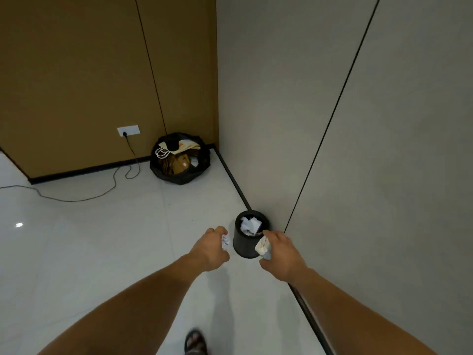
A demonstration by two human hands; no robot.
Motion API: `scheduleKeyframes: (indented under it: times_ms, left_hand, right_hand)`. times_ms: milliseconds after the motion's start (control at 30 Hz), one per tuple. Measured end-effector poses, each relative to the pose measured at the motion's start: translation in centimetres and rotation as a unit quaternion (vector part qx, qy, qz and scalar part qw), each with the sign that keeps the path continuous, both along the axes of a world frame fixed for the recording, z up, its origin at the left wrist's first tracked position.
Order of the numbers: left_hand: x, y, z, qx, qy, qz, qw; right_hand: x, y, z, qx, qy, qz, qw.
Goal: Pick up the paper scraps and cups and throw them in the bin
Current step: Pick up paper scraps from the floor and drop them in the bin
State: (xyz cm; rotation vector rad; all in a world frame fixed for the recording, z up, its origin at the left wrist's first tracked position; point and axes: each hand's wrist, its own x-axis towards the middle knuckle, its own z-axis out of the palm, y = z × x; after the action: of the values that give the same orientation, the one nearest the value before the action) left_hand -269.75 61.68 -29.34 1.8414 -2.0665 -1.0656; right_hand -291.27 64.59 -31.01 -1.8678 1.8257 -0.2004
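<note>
Down by the grey wall [358,149], I was standing right over the little black bin [242,248] with both arms stretched out toward it. My left hand [211,248] had its fingers curled round a crumpled paper scrap [225,242], hovering just beside the bin's left side, not over the opening yet. My right hand [280,254] was pinching what looked like a squashed pale paper cup [263,248], held right at the near rim on the right side. Neither one had been let go.

Progress-wise, I'd say this was pretty far along. There was a pile of white crumpled paper [249,225] sitting in the bin already, so some rubbish had made it in. The white floor [102,239] I could see around me had no loose scraps or cups on it, just a cable [76,199] trailing from the wall socket [128,130] and a stuffed black rubbish bag [179,160] in the corner, well apart from the bin. My sandalled foot [195,340] was poking in at the bottom.

What was left, as far as I could tell: get both hands over the opening and drop the scrap and the cup. Whether there was more litter behind me, no idea, couldn't see it from there.
</note>
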Motion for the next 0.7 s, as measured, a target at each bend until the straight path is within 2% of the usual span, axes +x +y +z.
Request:
scheduleKeyframes:
  times_ms: [300, 467, 700]
  left_hand:
    - [-4.1, -20.2, -6.8, 0.068, 0.002, -0.05, 0.996]
    - [-6.4, -29.7, -9.3, 0.091, 0.008, -0.054, 0.994]
    - [-10.5, -39.0, -20.1, 0.124, 0.004, -0.013, 0.992]
  right_hand:
    - [-2.8, -17.2, -5.8, 0.056, 0.013, -0.054, 0.997]
    - [-3.7, -25.9, -8.8, 0.091, -0.011, -0.094, 0.991]
    - [-5.8, -36.7, -20.4, 0.148, -0.036, -0.095, 0.984]
